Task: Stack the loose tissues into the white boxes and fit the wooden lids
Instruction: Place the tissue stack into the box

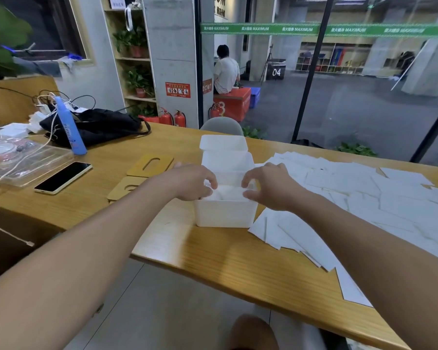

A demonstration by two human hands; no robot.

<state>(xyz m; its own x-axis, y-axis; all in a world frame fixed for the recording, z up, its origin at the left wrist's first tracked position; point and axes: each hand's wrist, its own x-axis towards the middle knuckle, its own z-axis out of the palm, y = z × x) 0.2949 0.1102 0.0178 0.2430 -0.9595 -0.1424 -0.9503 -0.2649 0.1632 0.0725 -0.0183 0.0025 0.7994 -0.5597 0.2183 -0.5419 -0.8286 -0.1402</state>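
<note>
- Here we see both hands at the near box (225,213) on the worktop (238,263).
- Our left hand (190,183) and right hand (268,185) curl their fingers over the box's open top, pinching the tissues (224,194) inside.
- A second box (224,152) stands just behind.
- Loose tissues (352,193) lie spread to the right.
- Two lids (151,165) lie to the left.
</note>
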